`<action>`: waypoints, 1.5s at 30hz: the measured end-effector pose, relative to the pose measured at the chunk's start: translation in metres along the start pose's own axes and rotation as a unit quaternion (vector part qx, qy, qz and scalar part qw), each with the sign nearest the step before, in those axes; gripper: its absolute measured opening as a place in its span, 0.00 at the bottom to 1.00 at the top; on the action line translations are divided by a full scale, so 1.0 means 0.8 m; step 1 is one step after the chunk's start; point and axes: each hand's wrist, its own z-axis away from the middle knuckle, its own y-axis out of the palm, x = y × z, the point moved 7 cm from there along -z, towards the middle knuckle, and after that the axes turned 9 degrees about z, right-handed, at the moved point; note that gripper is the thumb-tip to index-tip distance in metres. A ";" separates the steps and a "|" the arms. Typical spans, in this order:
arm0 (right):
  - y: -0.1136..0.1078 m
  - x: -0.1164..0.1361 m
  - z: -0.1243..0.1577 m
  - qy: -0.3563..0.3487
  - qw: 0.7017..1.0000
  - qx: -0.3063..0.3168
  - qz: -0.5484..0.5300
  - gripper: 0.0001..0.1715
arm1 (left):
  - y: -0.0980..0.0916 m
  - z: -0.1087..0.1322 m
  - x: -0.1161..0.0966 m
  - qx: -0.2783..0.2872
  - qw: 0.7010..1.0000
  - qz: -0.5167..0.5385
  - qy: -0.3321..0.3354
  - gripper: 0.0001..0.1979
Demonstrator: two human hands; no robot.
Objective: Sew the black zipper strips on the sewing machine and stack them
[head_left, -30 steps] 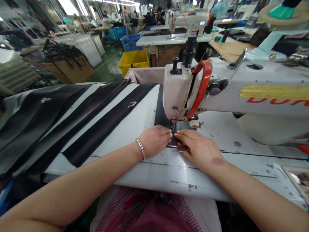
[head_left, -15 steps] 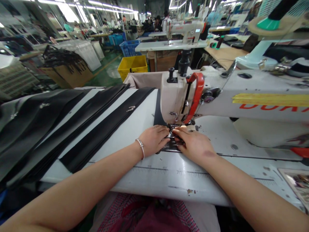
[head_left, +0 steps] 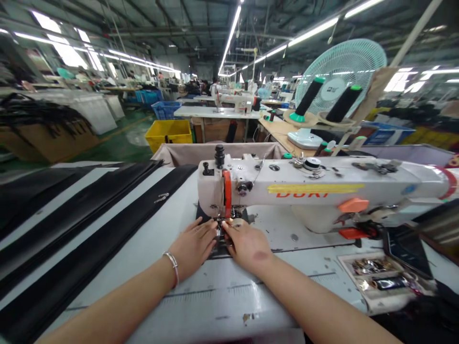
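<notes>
Both hands are at the needle area of a white sewing machine (head_left: 301, 191). My left hand (head_left: 191, 248), with a silver bangle at the wrist, lies flat to the left of the presser foot, fingers outstretched and a little apart. A dark piece of material (head_left: 201, 213) shows just beyond its fingertips and partly under the machine head. My right hand (head_left: 247, 241) is close on the right of the foot, its fingers bent and drawn together; whatever they hold is hidden. Black strips (head_left: 118, 234) lie stacked to the left, with small metal clasps (head_left: 162, 197) on top.
A parts tray (head_left: 380, 277) with metal bits sits at the right front. Behind the machine are a beige cloth-lined bin (head_left: 229, 150), a yellow crate (head_left: 168, 131), thread cones (head_left: 308, 98) and a fan (head_left: 340, 71). Another sewing machine (head_left: 236, 101) stands farther back.
The view has tilted up and swung right, so the fan, cones and whole parts tray now show. The hands stay by the needle; my left fingers look flatter and more spread.
</notes>
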 end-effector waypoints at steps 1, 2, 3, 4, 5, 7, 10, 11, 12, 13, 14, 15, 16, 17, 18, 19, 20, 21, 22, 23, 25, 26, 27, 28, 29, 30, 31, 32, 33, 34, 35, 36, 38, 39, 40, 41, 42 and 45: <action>0.001 -0.001 -0.002 0.002 1.000 0.002 -0.004 0.27 | 0.000 -0.001 -0.001 0.005 1.000 -0.002 -0.007 0.15; 0.001 -0.003 -0.004 0.004 1.000 0.004 -0.008 0.26 | -0.002 -0.001 0.000 0.013 1.000 0.002 -0.014 0.15; 0.000 -0.006 -0.003 0.003 1.000 0.005 -0.013 0.26 | -0.003 0.001 0.004 0.030 0.999 0.013 -0.017 0.16; -0.002 -0.008 0.000 0.001 1.000 0.004 -0.019 0.25 | -0.004 0.008 0.013 0.053 0.998 0.026 -0.021 0.17; -0.006 -0.011 0.007 -0.001 1.000 0.002 -0.025 0.25 | -0.007 0.018 0.026 0.075 0.996 0.032 -0.032 0.19; -0.013 -0.011 0.028 -0.005 0.999 -0.006 -0.035 0.24 | -0.021 0.053 0.074 0.092 0.990 -0.003 -0.111 0.25; -0.020 0.011 0.068 -0.002 0.998 -0.026 -0.054 0.17 | -0.060 0.129 0.159 0.049 0.923 -0.139 -0.354 0.34; -0.020 0.028 0.078 -0.007 0.997 -0.037 -0.071 0.15 | -0.069 0.149 0.171 0.046 0.898 -0.170 -0.403 0.35; -0.018 0.050 0.086 -0.022 0.994 -0.050 -0.094 0.14 | -0.073 0.159 0.172 0.051 0.887 -0.184 -0.421 0.35; -0.015 0.076 0.091 -0.047 0.990 -0.059 -0.119 0.14 | -0.072 0.159 0.162 0.063 0.894 -0.173 -0.409 0.33; -0.012 0.104 0.094 -0.080 0.985 -0.065 -0.140 0.16 | -0.067 0.150 0.143 0.076 0.914 -0.144 -0.371 0.30; -0.007 0.131 0.095 -0.115 0.979 -0.066 -0.153 0.19 | -0.062 0.136 0.118 0.084 0.938 -0.103 -0.321 0.27; -0.002 0.154 0.096 -0.145 0.975 -0.063 -0.155 0.24 | -0.057 0.120 0.091 0.086 0.958 -0.054 -0.269 0.25; 0.003 0.171 0.097 -0.167 0.973 -0.057 -0.147 0.28 | -0.055 0.106 0.066 0.079 0.970 -0.030 -0.228 0.24; 0.007 0.179 0.099 -0.176 0.974 -0.051 -0.133 0.29 | -0.056 0.095 0.047 0.060 0.976 -0.034 -0.205 0.23; 0.008 0.178 0.102 -0.172 0.977 -0.047 -0.112 0.27 | -0.057 0.088 0.033 0.045 0.980 -0.046 -0.190 0.23; 0.009 0.168 0.105 -0.159 0.983 -0.044 -0.086 0.24 | -0.058 0.085 0.022 0.035 0.981 -0.063 -0.183 0.25; 0.007 0.149 0.107 -0.136 0.988 -0.045 -0.056 0.21 | -0.058 0.087 0.015 0.030 0.980 -0.075 -0.180 0.26; 0.005 0.123 0.109 -0.109 0.992 -0.052 -0.022 0.21 | -0.059 0.090 0.009 0.032 0.981 -0.076 -0.177 0.27; 0.001 0.094 0.110 -0.081 0.995 -0.063 0.015 0.21 | -0.058 0.095 0.004 0.042 0.982 -0.069 -0.171 0.28; -0.003 0.037 0.104 -0.031 0.994 -0.065 0.083 0.20 | -0.058 0.103 -0.002 0.077 0.985 -0.030 -0.154 0.26; -0.003 0.011 0.098 0.003 0.992 -0.060 0.109 0.20 | -0.060 0.106 0.000 0.093 0.984 -0.010 -0.149 0.24; -0.002 -0.008 0.091 0.022 0.990 -0.051 0.132 0.20 | -0.064 0.109 0.008 0.106 0.982 0.005 -0.154 0.20; -0.001 -0.020 0.084 0.034 0.986 -0.046 0.156 0.21 | -0.072 0.112 0.023 0.109 0.979 0.011 -0.170 0.17; 0.001 -0.026 0.079 0.040 0.982 -0.044 0.178 0.22 | -0.083 0.117 0.047 0.102 0.974 0.004 -0.201 0.14; 0.003 -0.026 0.076 0.041 0.979 -0.048 0.196 0.23 | -0.099 0.126 0.077 0.085 0.966 -0.015 -0.242 0.13; 0.005 -0.021 0.076 0.039 0.976 -0.056 0.207 0.25 | -0.117 0.138 0.110 0.064 0.955 -0.036 -0.288 0.12; 0.008 -0.014 0.079 0.033 0.975 -0.068 0.207 0.27 | -0.135 0.155 0.145 0.046 0.940 -0.056 -0.335 0.12; 0.011 -0.006 0.086 0.025 0.977 -0.080 0.197 0.29 | -0.152 0.174 0.179 0.031 0.922 -0.072 -0.380 0.12; 0.014 0.001 0.096 0.013 0.979 -0.094 0.178 0.33 | -0.168 0.195 0.209 0.021 0.904 -0.083 -0.420 0.12; 0.017 0.008 0.107 -0.005 0.981 -0.109 0.158 0.37 | -0.179 0.216 0.235 0.021 0.888 -0.086 -0.452 0.12; 0.020 0.014 0.121 -0.027 0.982 -0.125 0.141 0.41 | -0.187 0.234 0.256 0.024 0.875 -0.084 -0.477 0.13; 0.024 0.022 0.147 -0.080 0.977 -0.150 0.127 0.47 | -0.193 0.263 0.285 0.036 0.858 -0.069 -0.508 0.14; 0.025 0.025 0.159 -0.107 0.973 -0.156 0.129 0.48 | -0.192 0.273 0.293 0.041 0.854 -0.060 -0.516 0.15; 0.026 0.026 0.168 -0.130 0.970 -0.158 0.134 0.48 | -0.190 0.279 0.299 0.044 0.851 -0.052 -0.520 0.15; 0.026 0.027 0.175 -0.149 0.966 -0.158 0.140 0.48 | -0.188 0.283 0.303 0.047 0.851 -0.046 -0.522 0.15; 0.023 0.027 0.180 -0.162 0.964 -0.157 0.144 0.47 | -0.185 0.285 0.306 0.049 0.851 -0.041 -0.521 0.15; 0.012 0.023 0.180 -0.166 0.964 -0.157 0.135 0.43 | -0.185 0.283 0.310 0.058 0.855 -0.036 -0.514 0.14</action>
